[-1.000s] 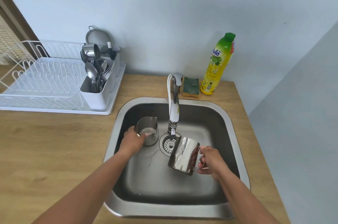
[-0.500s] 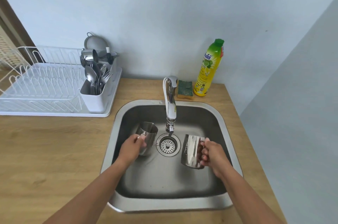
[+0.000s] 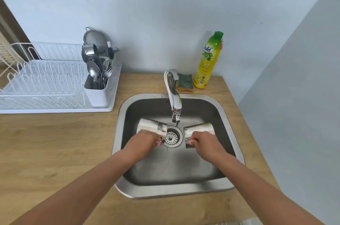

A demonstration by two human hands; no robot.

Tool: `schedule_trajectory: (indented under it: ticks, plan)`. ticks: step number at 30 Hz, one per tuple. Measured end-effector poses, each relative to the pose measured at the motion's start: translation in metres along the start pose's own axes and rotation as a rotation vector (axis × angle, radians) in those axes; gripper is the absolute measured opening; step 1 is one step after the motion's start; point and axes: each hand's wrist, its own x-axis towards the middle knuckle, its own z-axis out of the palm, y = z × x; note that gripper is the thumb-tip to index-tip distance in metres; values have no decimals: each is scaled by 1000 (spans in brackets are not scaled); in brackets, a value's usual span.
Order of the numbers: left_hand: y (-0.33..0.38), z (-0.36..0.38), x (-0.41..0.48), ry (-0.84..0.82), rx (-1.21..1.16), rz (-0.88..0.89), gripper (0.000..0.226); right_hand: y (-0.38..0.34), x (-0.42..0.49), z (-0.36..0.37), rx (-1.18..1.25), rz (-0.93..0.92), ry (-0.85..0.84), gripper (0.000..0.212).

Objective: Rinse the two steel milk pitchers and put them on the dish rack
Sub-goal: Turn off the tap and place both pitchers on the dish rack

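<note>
While tipped on their sides over the drain (image 3: pixel 171 137), mouths turned inward: left pitcher (image 3: pixel 151 127) gripped in left hand (image 3: pixel 145 141), fingers curled shut around its near side; right pitcher (image 3: pixel 198 132) gripped in right hand (image 3: pixel 205 143), fingers wrapped closed at the handle. Both low inside the sink (image 3: pixel 228 114), either side of the faucet (image 3: pixel 173 96). Far left on the counter (image 3: pixel 55 142): white dish rack (image 3: pixel 46 81), wire slots bare, caddy (image 3: pixel 96 94) crammed with spoons and forks. Sponge (image 3: pixel 185 83) and soap bottle (image 3: pixel 208 61) behind the sink, against the wall.
</note>
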Motion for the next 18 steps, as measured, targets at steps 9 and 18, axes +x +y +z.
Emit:
schedule_trajectory:
  ticks: [9,18]
  plan:
    - [7,6,-18,-118,611,317,33,-14,-24,37,-840,-377,-63,31]
    - [13,5,-29,-133,761,346,30,-22,-41,38,-942,-427,-113,28]
